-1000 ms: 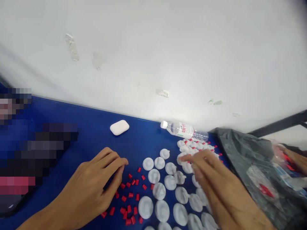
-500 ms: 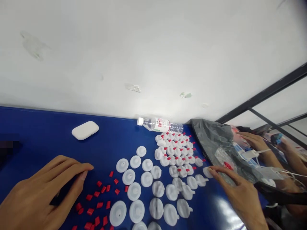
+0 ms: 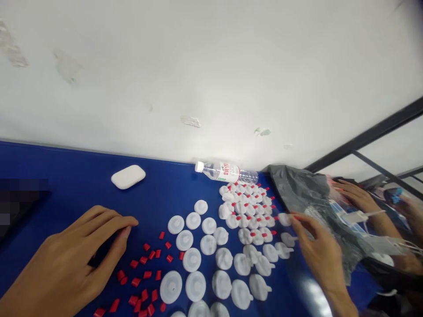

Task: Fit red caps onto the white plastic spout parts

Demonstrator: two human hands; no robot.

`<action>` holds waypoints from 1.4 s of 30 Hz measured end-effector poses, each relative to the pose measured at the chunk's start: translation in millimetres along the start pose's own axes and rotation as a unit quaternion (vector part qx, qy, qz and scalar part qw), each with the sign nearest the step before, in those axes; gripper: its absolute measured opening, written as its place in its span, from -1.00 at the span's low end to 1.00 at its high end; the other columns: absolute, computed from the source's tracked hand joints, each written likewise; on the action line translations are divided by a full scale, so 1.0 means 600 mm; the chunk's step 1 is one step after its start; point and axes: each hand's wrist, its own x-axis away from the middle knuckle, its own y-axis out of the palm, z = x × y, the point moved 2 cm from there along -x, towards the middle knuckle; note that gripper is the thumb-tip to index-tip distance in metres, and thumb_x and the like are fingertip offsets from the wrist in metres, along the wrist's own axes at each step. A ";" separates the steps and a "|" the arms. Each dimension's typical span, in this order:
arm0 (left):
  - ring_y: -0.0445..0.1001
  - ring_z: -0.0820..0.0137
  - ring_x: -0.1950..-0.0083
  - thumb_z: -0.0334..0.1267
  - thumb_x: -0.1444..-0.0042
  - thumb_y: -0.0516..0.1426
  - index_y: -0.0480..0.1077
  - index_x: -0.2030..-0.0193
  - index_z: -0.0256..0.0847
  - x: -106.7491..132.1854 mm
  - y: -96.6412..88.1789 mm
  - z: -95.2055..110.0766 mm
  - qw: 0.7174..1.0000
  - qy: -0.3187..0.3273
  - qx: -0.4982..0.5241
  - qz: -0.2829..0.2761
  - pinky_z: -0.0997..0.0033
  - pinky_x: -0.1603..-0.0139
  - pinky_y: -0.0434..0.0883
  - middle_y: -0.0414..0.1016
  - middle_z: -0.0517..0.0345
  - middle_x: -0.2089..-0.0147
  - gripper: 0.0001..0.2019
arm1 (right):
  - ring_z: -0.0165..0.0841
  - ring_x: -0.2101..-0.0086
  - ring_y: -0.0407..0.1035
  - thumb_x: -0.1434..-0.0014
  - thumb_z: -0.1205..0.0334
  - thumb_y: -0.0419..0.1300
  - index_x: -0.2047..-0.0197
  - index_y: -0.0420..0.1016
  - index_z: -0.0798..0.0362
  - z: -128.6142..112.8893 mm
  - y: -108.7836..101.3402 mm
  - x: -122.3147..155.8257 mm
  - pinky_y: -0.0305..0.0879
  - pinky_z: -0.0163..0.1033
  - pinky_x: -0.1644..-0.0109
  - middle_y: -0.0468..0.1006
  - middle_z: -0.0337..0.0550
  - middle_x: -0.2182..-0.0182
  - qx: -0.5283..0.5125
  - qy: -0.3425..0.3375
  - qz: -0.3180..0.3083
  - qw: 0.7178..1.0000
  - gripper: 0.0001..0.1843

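My left hand (image 3: 82, 253) hovers at the lower left of the blue table with thumb and index tips brought together; whatever they hold is hidden. On the right, the fingertips of my right hand (image 3: 319, 248) pinch a white plastic disc (image 3: 284, 219) at its small red cap (image 3: 296, 217), at the end of a row of capped discs. Those capped discs (image 3: 243, 220) lie packed in rows. Loose red caps (image 3: 147, 274) are scattered beside my left hand. Between the hands lie several white discs without caps, some flat (image 3: 195, 286), others with a side stem showing (image 3: 259, 286).
A clear plastic bottle (image 3: 228, 172) lies along the wall behind the rows. Further left is a white rounded case (image 3: 128, 177). To the right, a dark grey plastic bag (image 3: 291, 185) covers the table, and another person's hand (image 3: 357, 196) works beyond it.
My right hand has moved up from a bare disc to the capped disc at the row's end, which has shifted slightly right. My left hand keeps its pinch. The view has swung a little left.
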 end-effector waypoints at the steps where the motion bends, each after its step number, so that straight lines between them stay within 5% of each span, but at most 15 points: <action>1: 0.61 0.32 0.06 -0.26 -0.52 0.03 0.50 -0.09 0.02 -0.003 -0.002 0.005 1.000 0.013 -0.004 -0.001 0.41 0.16 0.55 0.64 0.22 0.10 -0.78 | 0.11 -0.08 0.62 -0.26 -0.37 0.26 0.10 0.56 -0.08 -0.010 -0.001 0.003 0.46 0.30 -0.26 0.74 0.04 -0.07 -0.029 -0.004 0.019 0.999 -0.49; 4: 0.56 0.31 0.02 -0.25 -0.56 0.00 0.43 -0.14 -0.02 -0.005 -0.005 0.013 0.999 0.034 -0.024 -0.011 0.43 0.13 0.50 0.60 0.18 0.08 -0.79 | -0.06 -0.10 0.62 -0.33 -0.27 0.30 0.10 0.42 -0.12 -0.060 -0.006 0.019 0.54 0.06 -0.20 0.72 -0.05 -0.09 -0.125 -0.036 0.017 0.991 -0.60; 9: 0.54 0.33 -0.01 -0.23 -0.57 0.01 0.42 -0.12 -0.04 -0.001 -0.004 0.011 0.999 0.003 -0.006 -0.043 0.43 0.07 0.47 0.60 0.22 0.07 -0.82 | -0.26 0.13 0.58 -0.51 -0.12 0.18 0.05 0.59 -0.13 -0.189 0.007 0.045 0.48 -0.25 0.13 0.68 -0.21 0.12 -0.102 -0.160 -0.139 0.972 -0.71; 13: 0.57 0.34 -0.01 -0.28 -0.53 0.01 0.45 -0.10 -0.03 -0.003 -0.006 0.014 0.999 0.010 0.009 -0.045 0.43 0.16 0.49 0.62 0.24 0.08 -0.80 | -0.32 0.25 0.54 -0.58 0.08 0.09 0.20 0.52 -0.11 -0.277 0.043 0.067 0.48 -0.25 0.17 0.62 -0.26 0.25 -0.104 -0.273 -0.239 0.926 -0.71; 16: 0.57 0.37 0.07 -0.31 -0.52 0.02 0.45 -0.06 -0.04 -0.009 -0.010 0.020 0.999 0.018 0.017 -0.032 0.44 0.19 0.50 0.60 0.24 0.12 -0.81 | -0.28 0.35 0.49 -0.53 0.31 -0.03 0.23 0.45 -0.13 -0.318 0.078 0.091 0.52 -0.16 0.17 0.56 -0.24 0.37 -0.086 -0.423 -0.257 0.864 -0.68; 19: 0.57 0.38 0.10 -0.31 -0.53 0.02 0.45 -0.04 -0.04 -0.014 -0.012 0.026 0.999 0.017 0.026 -0.031 0.42 0.17 0.50 0.59 0.24 0.14 -0.82 | -0.22 0.34 0.49 -0.37 0.44 -0.01 0.17 0.48 -0.12 -0.337 0.110 0.116 0.52 -0.06 0.07 0.61 -0.21 0.36 -0.046 -0.541 -0.270 0.795 -0.69; 22: 0.58 0.37 0.11 -0.34 -0.52 0.01 0.44 -0.03 -0.03 -0.014 -0.014 0.029 0.999 0.010 0.028 -0.030 0.42 0.21 0.48 0.59 0.25 0.15 -0.81 | -0.24 0.27 0.49 -0.17 0.47 0.12 0.06 0.50 -0.03 -0.346 0.129 0.127 0.44 -0.09 0.02 0.67 -0.20 0.26 -0.012 -0.576 -0.256 0.776 -0.68; 26: 0.57 0.37 0.13 -0.39 -0.51 0.00 0.43 -0.06 -0.01 -0.012 -0.016 0.029 0.999 -0.007 0.029 -0.027 0.42 0.28 0.44 0.58 0.26 0.17 -0.77 | -0.29 0.27 0.49 -0.09 0.50 0.14 0.10 0.47 -0.02 -0.353 0.140 0.130 0.32 -0.08 -0.10 0.61 -0.29 0.35 0.012 -0.599 -0.221 0.770 -0.66; 31: 0.58 0.36 0.12 -0.39 -0.51 0.00 0.43 -0.05 -0.05 -0.013 -0.017 0.029 0.999 0.007 0.023 -0.034 0.42 0.26 0.49 0.59 0.24 0.15 -0.79 | -0.31 0.25 0.51 -0.30 0.54 0.14 0.11 0.46 -0.04 -0.351 0.144 0.134 0.35 -0.09 -0.15 0.66 -0.29 0.29 0.021 -0.590 -0.251 0.768 -0.73; 35: 0.58 0.33 0.12 -0.37 -0.51 0.02 0.44 -0.05 -0.06 -0.012 -0.016 0.028 0.999 0.011 0.022 -0.030 0.38 0.28 0.50 0.59 0.21 0.16 -0.80 | -0.22 -0.06 0.52 -0.53 0.38 0.06 -0.13 0.49 0.10 -0.352 0.132 0.131 0.48 -0.16 -0.20 0.70 -0.06 0.02 -0.038 -0.592 -0.200 0.780 -0.77; 37: 0.58 0.33 0.11 -0.36 -0.51 0.02 0.45 -0.05 -0.05 -0.011 -0.014 0.028 0.999 0.010 0.021 -0.030 0.37 0.30 0.48 0.59 0.21 0.15 -0.80 | -0.23 -0.14 0.47 -0.55 0.39 0.00 -0.12 0.49 0.17 -0.354 0.128 0.125 0.50 -0.22 -0.22 0.68 -0.02 0.03 -0.062 -0.570 -0.196 0.795 -0.73; 42: 0.57 0.37 0.11 -0.32 -0.53 0.01 0.44 -0.04 -0.05 -0.012 -0.011 0.027 0.999 0.011 0.010 -0.036 0.39 0.26 0.51 0.58 0.25 0.15 -0.81 | -0.26 0.17 0.49 -0.50 0.50 -0.08 0.07 0.52 0.14 -0.362 0.130 0.119 0.54 -0.22 -0.10 0.64 -0.07 0.23 -0.035 -0.604 -0.198 0.771 -0.67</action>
